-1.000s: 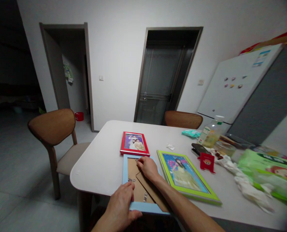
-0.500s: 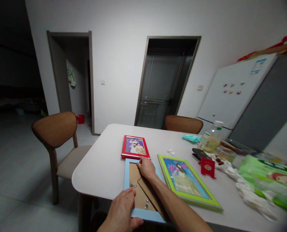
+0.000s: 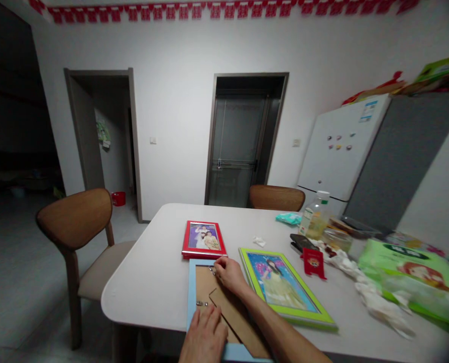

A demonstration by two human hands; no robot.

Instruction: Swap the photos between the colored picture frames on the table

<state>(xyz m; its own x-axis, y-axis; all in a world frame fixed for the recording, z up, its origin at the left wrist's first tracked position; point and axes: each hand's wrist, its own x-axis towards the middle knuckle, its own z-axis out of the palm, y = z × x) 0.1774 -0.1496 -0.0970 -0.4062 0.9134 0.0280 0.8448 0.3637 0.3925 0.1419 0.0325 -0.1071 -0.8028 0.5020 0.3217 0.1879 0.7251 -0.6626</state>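
Observation:
A light-blue picture frame [image 3: 190,302] lies face down at the table's near edge, showing its brown backing board [image 3: 205,282] and a cardboard easel stand [image 3: 243,322]. My right hand [image 3: 229,275] pinches at the upper metal clip [image 3: 212,269] on the backing. My left hand [image 3: 205,335] rests on the frame's lower part, fingertips close to the lower metal clip [image 3: 201,303]. A red-framed photo [image 3: 204,239] touches the blue frame's far side. A lime-green framed picture [image 3: 281,285] lies just right of my right forearm.
The white table [image 3: 145,282] ends close on the left, beside a wooden chair [image 3: 75,217]. To the right lie a red envelope [image 3: 313,262], crumpled white tissue [image 3: 376,287], a green tissue pack [image 3: 409,277] and a plastic bottle [image 3: 315,217]. A white refrigerator [image 3: 338,146] stands behind.
The view has tilted up, bringing red bunting into sight and lowering the table in the picture. My left hand has shifted right onto the backing; my right hand stays at the upper clip.

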